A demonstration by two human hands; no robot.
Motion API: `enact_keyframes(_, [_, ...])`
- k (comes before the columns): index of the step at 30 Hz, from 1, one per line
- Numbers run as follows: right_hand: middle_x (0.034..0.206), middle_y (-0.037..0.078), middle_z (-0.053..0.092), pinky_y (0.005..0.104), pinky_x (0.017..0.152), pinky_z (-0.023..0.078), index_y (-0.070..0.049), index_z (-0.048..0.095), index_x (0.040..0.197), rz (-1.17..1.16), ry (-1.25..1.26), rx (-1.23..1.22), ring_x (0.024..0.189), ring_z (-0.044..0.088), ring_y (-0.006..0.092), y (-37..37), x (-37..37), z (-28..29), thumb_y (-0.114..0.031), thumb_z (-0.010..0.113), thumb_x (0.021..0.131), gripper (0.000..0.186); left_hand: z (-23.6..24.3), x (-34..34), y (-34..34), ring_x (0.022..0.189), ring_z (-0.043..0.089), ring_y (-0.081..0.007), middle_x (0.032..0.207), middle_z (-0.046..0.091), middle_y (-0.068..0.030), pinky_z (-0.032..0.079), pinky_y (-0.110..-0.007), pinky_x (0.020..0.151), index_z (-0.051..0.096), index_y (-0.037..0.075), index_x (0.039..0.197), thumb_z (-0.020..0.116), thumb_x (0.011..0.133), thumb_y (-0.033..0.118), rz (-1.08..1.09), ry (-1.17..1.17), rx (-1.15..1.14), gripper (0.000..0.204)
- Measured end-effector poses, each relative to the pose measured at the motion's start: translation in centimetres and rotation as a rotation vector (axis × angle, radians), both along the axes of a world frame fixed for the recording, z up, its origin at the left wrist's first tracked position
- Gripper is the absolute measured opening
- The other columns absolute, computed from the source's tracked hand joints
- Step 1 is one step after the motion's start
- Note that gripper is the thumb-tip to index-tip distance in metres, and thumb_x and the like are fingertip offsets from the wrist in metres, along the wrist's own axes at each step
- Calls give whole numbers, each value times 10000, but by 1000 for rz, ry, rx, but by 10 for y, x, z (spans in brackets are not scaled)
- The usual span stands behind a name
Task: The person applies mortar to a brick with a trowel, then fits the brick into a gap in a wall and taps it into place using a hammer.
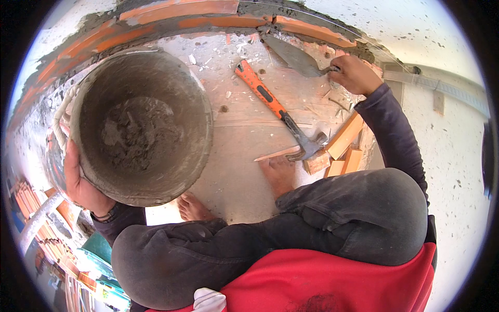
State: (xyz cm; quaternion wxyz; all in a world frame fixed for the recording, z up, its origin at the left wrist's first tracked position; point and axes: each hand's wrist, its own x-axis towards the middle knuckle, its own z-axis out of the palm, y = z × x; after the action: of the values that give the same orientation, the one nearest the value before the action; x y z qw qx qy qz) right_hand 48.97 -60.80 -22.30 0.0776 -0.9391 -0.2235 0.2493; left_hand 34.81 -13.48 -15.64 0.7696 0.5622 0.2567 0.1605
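Observation:
In my right hand (356, 76) is the handle of a pointed trowel (293, 56). Its blade reaches left, with the tip at the mortar joint of a low course of orange bricks (312, 30). My left hand (78, 179) grips the near left side of a mortar-coated bucket (195, 125), which is tilted so that its inside faces me. Wet grey mortar (143, 130) lies at the bottom of the bucket. Between the bucket and my right arm lies a claw hammer (265, 96) with an orange and black handle, its head near my right foot.
Cut wood blocks (344, 136) lie beside the hammer head. A taut string (332, 22) runs along the bricks. Chips and crumbs litter the wooden board (234, 140) under my bare feet. Stacked bricks (31, 200) stand far below at the left. A speckled pale wall (452, 171) rises at right.

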Motion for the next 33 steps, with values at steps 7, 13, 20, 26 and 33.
enact_keyframes(7, [824, 251, 614, 467, 718, 479, 29, 625, 872, -137, 11, -22, 807, 608, 422, 9, 1, 22, -218, 618, 811, 254, -2, -2, 4, 1123, 588, -288, 1232, 594, -223, 444, -386, 1007, 506, -135, 1251, 391, 992, 200, -9, -18, -14, 439])
enact_keyframes(13, [819, 256, 608, 452, 702, 479, 26, 645, 924, -189, 70, -71, 788, 612, 419, 0, -6, 26, -214, 641, 797, 272, 3, 0, -2, 1136, 579, -295, 1241, 589, -220, 427, -396, 1023, 492, -125, 1270, 389, 991, 214, -9, 12, -48, 451])
enact_keyframes(20, [775, 250, 611, 449, 688, 483, 33, 636, 916, -122, 75, -41, 751, 616, 409, 4, 2, 0, -212, 639, 798, 272, 3, 2, -3, 1154, 567, -298, 1269, 572, -215, 416, -406, 1032, 479, -119, 1285, 381, 992, 225, -79, -15, -123, 462])
enact_keyframes(26, [753, 261, 593, 444, 664, 473, 34, 638, 933, -250, 88, -11, 713, 605, 400, -3, 1, 25, -216, 651, 799, 284, 4, 2, -7, 969, 654, -231, 1102, 662, -183, 502, -343, 896, 571, -125, 1160, 420, 1000, 180, -97, -110, -29, 376])
enact_keyframes(33, [740, 234, 602, 449, 667, 477, 15, 641, 884, -203, 67, -1, 708, 612, 387, -16, -15, 11, -223, 640, 800, 252, 4, 2, -6, 999, 646, -235, 1118, 655, -187, 494, -348, 911, 560, -123, 1176, 419, 1000, 189, -89, -88, -19, 385])
